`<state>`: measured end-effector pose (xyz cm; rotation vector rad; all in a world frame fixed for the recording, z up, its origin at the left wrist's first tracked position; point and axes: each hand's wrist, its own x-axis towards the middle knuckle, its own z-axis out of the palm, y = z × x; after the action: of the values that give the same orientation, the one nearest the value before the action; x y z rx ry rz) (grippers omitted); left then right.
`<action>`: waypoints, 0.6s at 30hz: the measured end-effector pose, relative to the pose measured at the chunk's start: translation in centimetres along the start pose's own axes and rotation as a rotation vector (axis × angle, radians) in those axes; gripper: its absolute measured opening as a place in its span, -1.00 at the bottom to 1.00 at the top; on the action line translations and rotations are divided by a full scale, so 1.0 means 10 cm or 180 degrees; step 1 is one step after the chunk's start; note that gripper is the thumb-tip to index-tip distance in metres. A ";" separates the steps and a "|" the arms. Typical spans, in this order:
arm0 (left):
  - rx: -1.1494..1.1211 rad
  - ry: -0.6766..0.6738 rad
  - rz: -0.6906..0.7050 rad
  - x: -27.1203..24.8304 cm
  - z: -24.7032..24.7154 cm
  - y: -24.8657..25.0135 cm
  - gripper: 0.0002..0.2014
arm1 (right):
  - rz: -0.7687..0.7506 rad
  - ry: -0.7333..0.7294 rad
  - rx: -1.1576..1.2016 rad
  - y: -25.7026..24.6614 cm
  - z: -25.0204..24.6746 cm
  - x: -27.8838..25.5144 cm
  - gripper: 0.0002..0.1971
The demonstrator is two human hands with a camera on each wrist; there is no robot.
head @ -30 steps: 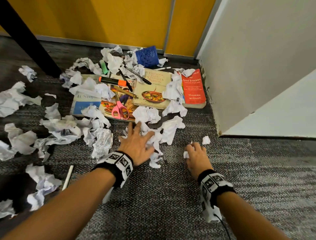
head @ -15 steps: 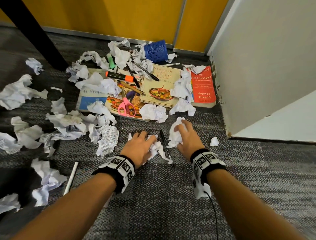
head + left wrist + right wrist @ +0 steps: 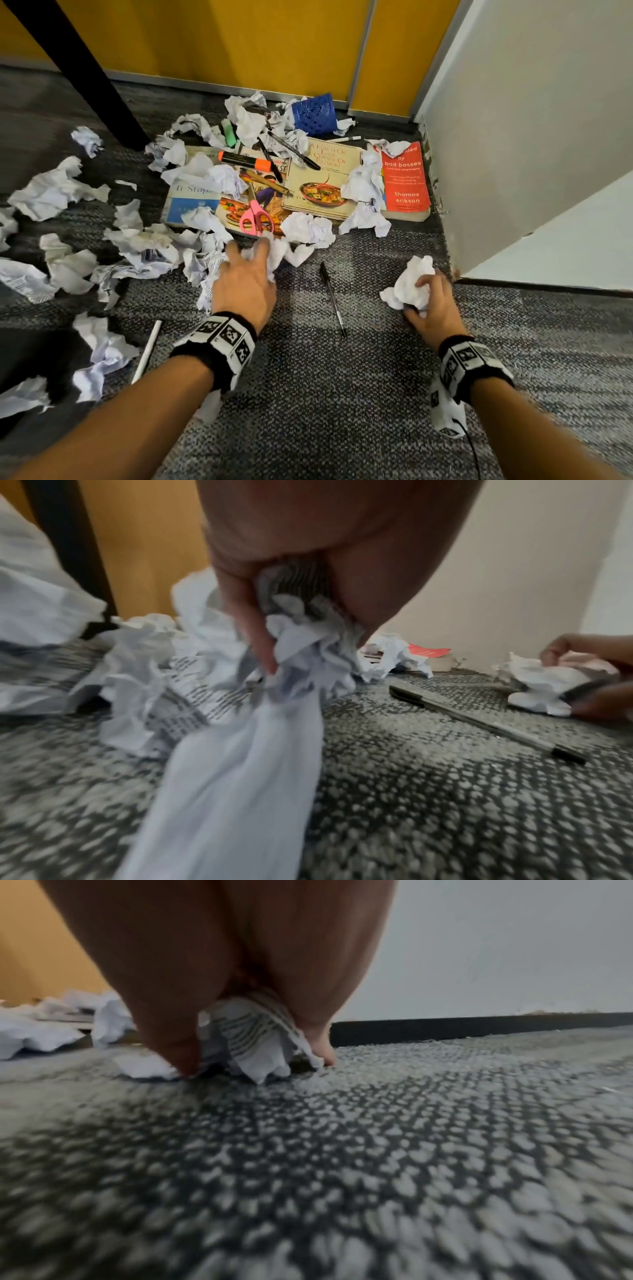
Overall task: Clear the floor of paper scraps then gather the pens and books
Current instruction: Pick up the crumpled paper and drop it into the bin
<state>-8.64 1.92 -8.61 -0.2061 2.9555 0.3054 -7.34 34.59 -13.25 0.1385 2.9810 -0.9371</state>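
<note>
Even indoor light, blurred wide-angle edges.

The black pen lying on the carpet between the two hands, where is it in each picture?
Head: black pen at the centre, on the carpet between both hands.
Left wrist: black pen at the right, slanting down-right.
Right wrist: not in it.
Shared landmark: the crumpled paper that the right hand grips.

Four books; one pink scissors; one blue cup; two highlighters.
</note>
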 end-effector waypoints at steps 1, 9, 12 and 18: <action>0.0175 -0.0242 -0.0249 0.00 0.02 -0.06 -0.35 | -0.0072 -0.0084 -0.0017 -0.01 0.04 0.00 -0.50; 0.0803 -0.0898 -0.0178 -0.06 0.09 -0.21 -0.54 | -0.0343 -0.0009 -0.0170 -0.34 0.22 0.00 -0.51; 0.0578 -0.0888 0.0062 -0.20 -0.10 -0.27 -0.52 | -0.0502 -0.0079 0.0043 -0.67 0.19 0.01 -0.56; 0.0188 -0.0585 0.0658 -0.61 -0.84 -0.58 -0.53 | -0.1337 -0.0663 0.0840 -1.81 0.14 0.06 -0.56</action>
<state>-2.98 -4.78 -0.53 0.1294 2.8008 0.2474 -9.51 19.06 -4.11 -0.5679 2.7269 -1.2866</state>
